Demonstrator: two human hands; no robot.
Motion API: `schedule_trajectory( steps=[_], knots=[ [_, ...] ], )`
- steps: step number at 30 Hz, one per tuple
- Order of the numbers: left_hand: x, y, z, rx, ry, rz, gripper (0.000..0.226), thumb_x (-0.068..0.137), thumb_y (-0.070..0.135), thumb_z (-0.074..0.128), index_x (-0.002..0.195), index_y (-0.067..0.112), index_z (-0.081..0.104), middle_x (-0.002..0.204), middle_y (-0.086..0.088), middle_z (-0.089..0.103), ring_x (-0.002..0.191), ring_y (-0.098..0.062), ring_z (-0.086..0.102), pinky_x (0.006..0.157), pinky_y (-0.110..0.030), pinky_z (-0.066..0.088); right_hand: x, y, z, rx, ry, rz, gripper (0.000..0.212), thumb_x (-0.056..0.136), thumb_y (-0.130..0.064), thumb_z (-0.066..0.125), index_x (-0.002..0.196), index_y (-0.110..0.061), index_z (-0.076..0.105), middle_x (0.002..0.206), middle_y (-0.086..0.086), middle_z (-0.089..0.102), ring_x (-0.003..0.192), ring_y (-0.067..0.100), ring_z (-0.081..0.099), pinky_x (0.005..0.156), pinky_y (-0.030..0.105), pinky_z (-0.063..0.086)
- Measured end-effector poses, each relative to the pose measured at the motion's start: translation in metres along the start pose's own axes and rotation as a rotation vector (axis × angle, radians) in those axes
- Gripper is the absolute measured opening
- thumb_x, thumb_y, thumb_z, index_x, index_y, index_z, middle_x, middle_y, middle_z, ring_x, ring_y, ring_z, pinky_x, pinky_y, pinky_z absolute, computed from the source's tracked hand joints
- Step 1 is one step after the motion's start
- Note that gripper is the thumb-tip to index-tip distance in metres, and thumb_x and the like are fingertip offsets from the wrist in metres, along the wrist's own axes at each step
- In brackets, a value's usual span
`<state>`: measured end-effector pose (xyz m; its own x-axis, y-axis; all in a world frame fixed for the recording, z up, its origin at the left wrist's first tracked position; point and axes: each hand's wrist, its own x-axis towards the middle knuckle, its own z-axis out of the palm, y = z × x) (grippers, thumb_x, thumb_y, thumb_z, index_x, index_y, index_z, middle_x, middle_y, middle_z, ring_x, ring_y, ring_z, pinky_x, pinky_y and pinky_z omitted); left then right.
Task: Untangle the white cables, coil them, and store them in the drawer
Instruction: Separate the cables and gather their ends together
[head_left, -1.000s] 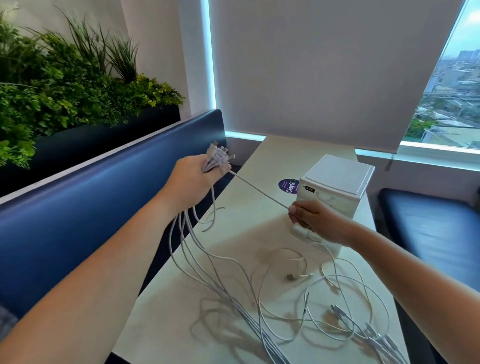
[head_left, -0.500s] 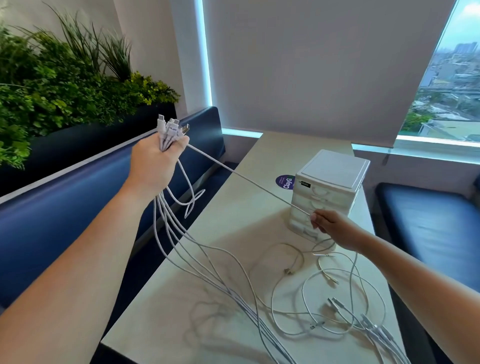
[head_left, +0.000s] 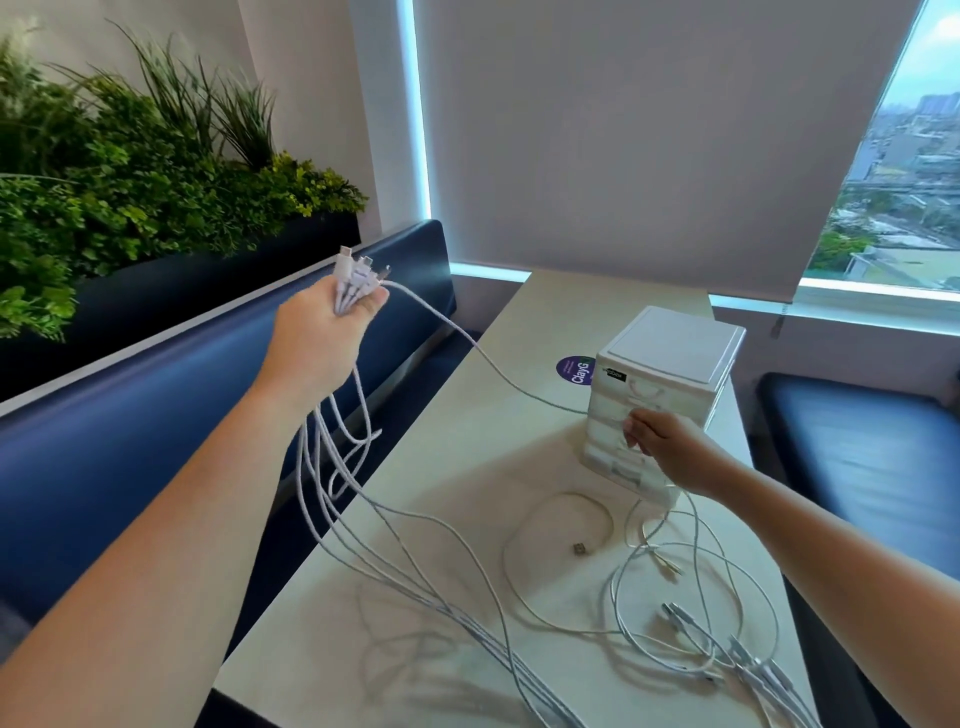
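Left hand (head_left: 317, 343) gripped bunched cables (head_left: 395, 551) by their plugs (head_left: 358, 270), raised; right hand (head_left: 670, 452) pinched one cable (head_left: 467, 343) before the drawers (head_left: 670, 364).

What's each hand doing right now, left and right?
Left hand: closed, gripping a bundle of white cable ends.
Right hand: closed, pinching a single white cable by the drawer unit.

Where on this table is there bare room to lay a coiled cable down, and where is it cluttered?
Bare: the far end of the table between the drawer unit and the blind; also the strip left of the drawer unit, though one cable spans above it between the left hand and right hand. Crowded: the near right, covered by loose cable loops.
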<state>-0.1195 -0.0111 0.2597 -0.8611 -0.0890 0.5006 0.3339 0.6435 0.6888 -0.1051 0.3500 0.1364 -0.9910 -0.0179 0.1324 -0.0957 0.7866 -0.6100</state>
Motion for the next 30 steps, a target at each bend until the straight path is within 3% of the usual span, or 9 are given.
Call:
schedule_trajectory(
  steps=[3, 6, 9, 11, 14, 17, 22, 25, 30],
  knots=[
    [-0.007, 0.008, 0.008, -0.035, -0.036, 0.048, 0.014, 0.097, 0.037, 0.057, 0.103, 0.027, 0.064, 0.081, 0.017, 0.059, 0.075, -0.005, 0.052, 0.068, -0.017, 0.039, 0.004, -0.033, -0.004, 0.079, 0.000, -0.076, 0.035, 0.100, -0.023, 0.042, 0.066, -0.021, 0.050, 0.060, -0.005, 0.045, 0.058, 0.014, 0.039, 0.058, 0.028, 0.032],
    [-0.021, 0.022, 0.025, -0.086, -0.284, 0.077, 0.021, 0.095, 0.035, 0.061, 0.112, 0.025, 0.069, 0.097, 0.012, 0.069, 0.082, -0.003, 0.060, 0.072, -0.010, 0.043, 0.006, -0.072, -0.009, 0.151, -0.031, -0.193, 0.036, 0.100, -0.024, 0.043, 0.066, -0.023, 0.050, 0.062, -0.006, 0.044, 0.058, 0.011, 0.039, 0.060, 0.025, 0.032],
    [-0.036, 0.035, 0.049, -0.090, -0.517, 0.069, 0.020, 0.092, 0.039, 0.063, 0.102, 0.023, 0.069, 0.077, 0.010, 0.065, 0.064, -0.012, 0.059, 0.060, -0.022, 0.047, 0.004, -0.111, -0.013, 0.153, -0.040, -0.295, 0.035, 0.100, -0.026, 0.043, 0.066, -0.026, 0.050, 0.060, -0.009, 0.042, 0.053, 0.002, 0.038, 0.055, 0.016, 0.030],
    [-0.040, 0.040, 0.058, -0.142, -0.565, 0.036, 0.025, 0.092, 0.039, 0.064, 0.085, 0.015, 0.066, 0.051, 0.014, 0.049, 0.043, -0.004, 0.040, 0.043, -0.016, 0.033, 0.003, -0.129, -0.018, 0.167, -0.039, -0.346, 0.035, 0.100, -0.024, 0.043, 0.066, -0.027, 0.050, 0.059, -0.009, 0.041, 0.053, 0.002, 0.038, 0.054, 0.015, 0.031],
    [-0.036, 0.041, 0.059, -0.162, -0.507, 0.007, 0.033, 0.093, 0.042, 0.061, 0.071, 0.018, 0.062, 0.042, 0.014, 0.042, 0.041, -0.004, 0.034, 0.042, -0.013, 0.027, 0.003, -0.138, -0.022, 0.150, -0.054, -0.381, 0.034, 0.101, -0.025, 0.043, 0.068, -0.025, 0.050, 0.060, -0.009, 0.041, 0.053, 0.001, 0.039, 0.055, 0.015, 0.031],
    [-0.033, 0.041, 0.058, -0.185, -0.426, 0.042, 0.046, 0.092, 0.040, 0.063, 0.056, 0.018, 0.044, 0.042, 0.013, 0.033, 0.044, -0.006, 0.029, 0.044, -0.016, 0.025, 0.004, -0.137, -0.020, 0.089, -0.082, -0.374, 0.033, 0.101, -0.030, 0.042, 0.069, -0.025, 0.050, 0.062, -0.008, 0.043, 0.054, 0.002, 0.039, 0.055, 0.014, 0.031],
    [-0.028, 0.040, 0.051, -0.209, -0.306, 0.072, 0.048, 0.093, 0.031, 0.064, 0.056, 0.012, 0.041, 0.040, 0.012, 0.033, 0.044, -0.008, 0.029, 0.045, -0.017, 0.026, 0.013, -0.130, -0.016, 0.070, -0.074, -0.347, 0.033, 0.101, -0.032, 0.040, 0.070, -0.024, 0.050, 0.063, -0.007, 0.044, 0.059, 0.009, 0.038, 0.059, 0.021, 0.032],
    [-0.019, 0.036, 0.037, -0.214, -0.241, 0.060, 0.048, 0.094, 0.029, 0.063, 0.052, 0.019, 0.041, 0.037, 0.014, 0.036, 0.041, -0.006, 0.033, 0.045, -0.016, 0.028, 0.022, -0.116, -0.018, 0.054, -0.040, -0.309, 0.034, 0.101, -0.031, 0.039, 0.070, -0.024, 0.050, 0.065, -0.005, 0.046, 0.063, 0.014, 0.040, 0.063, 0.029, 0.034],
    [-0.001, 0.023, 0.016, -0.270, -0.184, 0.028, 0.050, 0.093, 0.037, 0.063, 0.051, 0.023, 0.038, 0.040, 0.013, 0.031, 0.040, -0.007, 0.026, 0.048, -0.030, 0.023, 0.035, -0.101, -0.021, 0.033, 0.007, -0.247, 0.035, 0.101, -0.029, 0.040, 0.066, -0.027, 0.047, 0.070, 0.006, 0.054, 0.064, 0.018, 0.042, 0.065, 0.032, 0.035]
  ],
)
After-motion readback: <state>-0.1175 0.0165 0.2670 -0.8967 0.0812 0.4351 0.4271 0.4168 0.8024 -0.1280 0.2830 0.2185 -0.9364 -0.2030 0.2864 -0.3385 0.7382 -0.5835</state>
